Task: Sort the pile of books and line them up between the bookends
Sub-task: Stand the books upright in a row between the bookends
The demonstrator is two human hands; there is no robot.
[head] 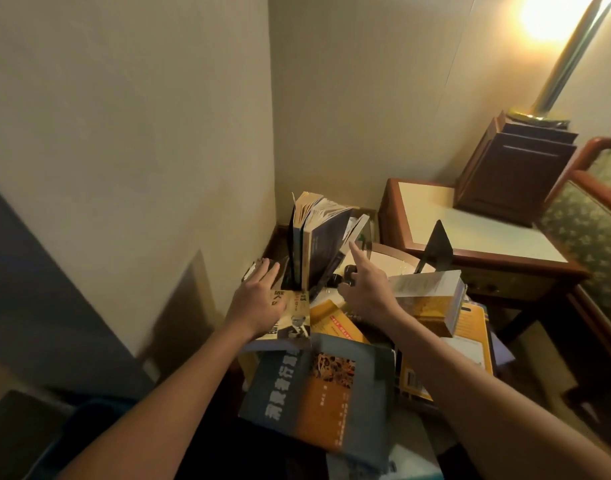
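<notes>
Two or three books (323, 244) stand on end near the wall corner, leaning against a dark bookend (292, 247) on their left. A second dark bookend (437, 249) stands apart to the right. My left hand (259, 299) lies flat with spread fingers by the base of the left bookend, over a book with a portrait cover (295, 323). My right hand (364, 289) reaches toward the standing books, index finger stretched out and touching the rightmost leaning one. A loose pile lies in front: a blue and orange book (318, 389), yellow books (335, 323) and a thick yellow book (432, 303).
A wooden side table (477, 237) with a pale top stands to the right, carrying a dark wooden box (511, 168) and a lamp pole (556, 77). A green patterned armchair (595, 223) is at the far right. Walls close in behind and to the left.
</notes>
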